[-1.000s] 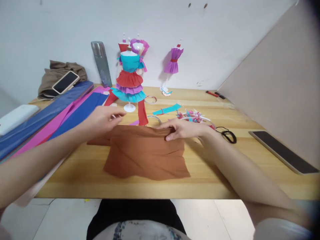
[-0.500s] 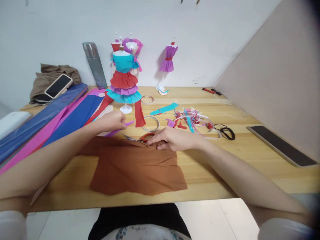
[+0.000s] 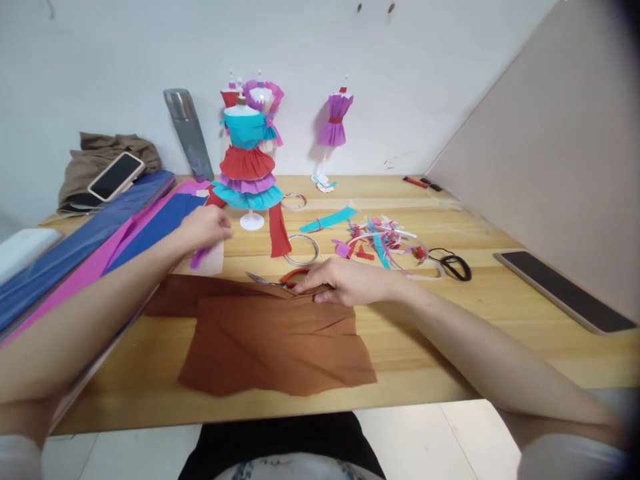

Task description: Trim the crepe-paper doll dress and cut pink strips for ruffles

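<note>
Scissors (image 3: 279, 285) at the right hand (image 3: 340, 281) lie crosswise, tips pointing left

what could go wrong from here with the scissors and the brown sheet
The scissors lie at the far edge of the brown sheet, so their blades might nick it. The left hand is near the tiered dress form and could knock it over.

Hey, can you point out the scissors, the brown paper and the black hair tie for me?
Scissors (image 3: 260, 278): head view, on the metal blades.
Brown paper (image 3: 275, 347): head view, on the middle of its wide sheet.
Black hair tie (image 3: 469, 272): head view, on its right edge.
</note>
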Demonstrator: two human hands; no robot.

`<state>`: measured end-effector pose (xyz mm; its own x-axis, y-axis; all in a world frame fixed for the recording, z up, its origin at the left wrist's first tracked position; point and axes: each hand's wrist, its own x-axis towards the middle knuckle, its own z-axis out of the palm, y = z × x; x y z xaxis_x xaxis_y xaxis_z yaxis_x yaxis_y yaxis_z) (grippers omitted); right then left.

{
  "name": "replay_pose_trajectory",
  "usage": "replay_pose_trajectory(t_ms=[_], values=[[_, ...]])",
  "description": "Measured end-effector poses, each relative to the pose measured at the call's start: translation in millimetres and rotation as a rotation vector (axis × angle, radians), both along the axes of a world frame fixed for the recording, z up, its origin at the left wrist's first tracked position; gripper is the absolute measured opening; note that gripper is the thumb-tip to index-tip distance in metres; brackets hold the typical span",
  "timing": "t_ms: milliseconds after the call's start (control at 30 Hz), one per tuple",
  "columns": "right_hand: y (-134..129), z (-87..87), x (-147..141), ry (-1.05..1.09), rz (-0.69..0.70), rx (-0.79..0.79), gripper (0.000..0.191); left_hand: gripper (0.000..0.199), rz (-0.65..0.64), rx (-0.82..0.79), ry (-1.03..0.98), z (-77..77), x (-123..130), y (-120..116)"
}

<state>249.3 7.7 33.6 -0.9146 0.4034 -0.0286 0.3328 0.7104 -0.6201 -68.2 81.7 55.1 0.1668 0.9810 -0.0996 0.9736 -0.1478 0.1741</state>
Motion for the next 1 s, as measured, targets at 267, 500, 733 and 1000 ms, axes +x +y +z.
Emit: replay_pose_trajectory(t_ms=[267,500,733,1000], values=[[0,0.1,-1,-0.029,-0.014,0.029,0.041,0.039,-0.565,0.138,-0.062,-16.9,78,-21],[3,-5.4,1,-0.001,-0.021,0.000,0.042,0.013,-0.645,0.057,-0.124,-27.5,90,-10],[4,-5.2,0,-0.032,-0.077,-0.059,0.043,0.020,-0.552,0.184,-0.215,-37.9,85,-4],[6,-6.0,0,0.022,-0.049,-0.108,0.042,0.026,-0.409,0.354,-0.156,-47.8,83,0]])
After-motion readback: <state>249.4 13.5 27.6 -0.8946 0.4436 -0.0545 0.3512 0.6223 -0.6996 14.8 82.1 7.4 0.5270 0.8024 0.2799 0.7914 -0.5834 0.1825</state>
